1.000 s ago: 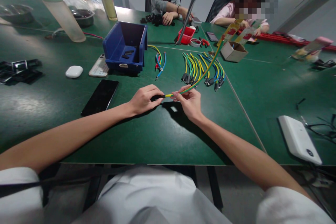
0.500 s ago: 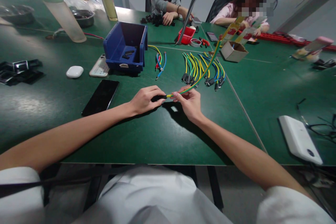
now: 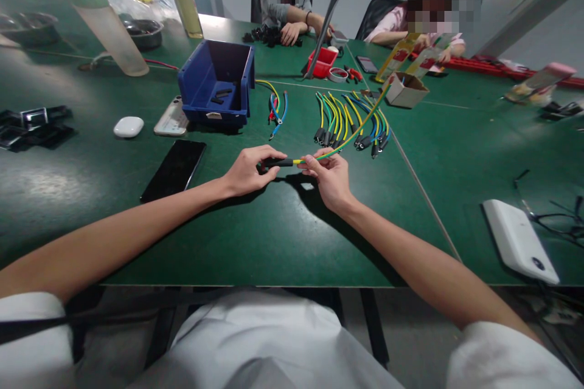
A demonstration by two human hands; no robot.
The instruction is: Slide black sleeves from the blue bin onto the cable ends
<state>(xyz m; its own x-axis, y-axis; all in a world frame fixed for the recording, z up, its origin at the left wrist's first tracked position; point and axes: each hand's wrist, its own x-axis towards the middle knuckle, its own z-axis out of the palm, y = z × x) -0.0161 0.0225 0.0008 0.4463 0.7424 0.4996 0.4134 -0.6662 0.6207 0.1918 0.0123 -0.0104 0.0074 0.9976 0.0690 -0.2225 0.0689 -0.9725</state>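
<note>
Here, a smooth black sleeve [image 3: 281, 163] caps one end of a slim yellow-and-green wire [image 3: 364, 124], held above a glossy green tabletop [image 3: 274, 243]. The right hand [image 3: 333, 179] pinches the wire just beside the sleeve; the left hand's [image 3: 249, 170] thumb and forefinger stand apart around the sleeve's other end, though whether its remaining fingers grip cannot be told. Beyond lies a row of curved wires [image 3: 336, 126] with dark, tubular ends, near a boxy blue plastic bin [image 3: 191, 97].

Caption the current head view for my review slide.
Left hand at a black sleeve, right hand pinching its yellow-green wire, over a green table with a blue bin.
</note>
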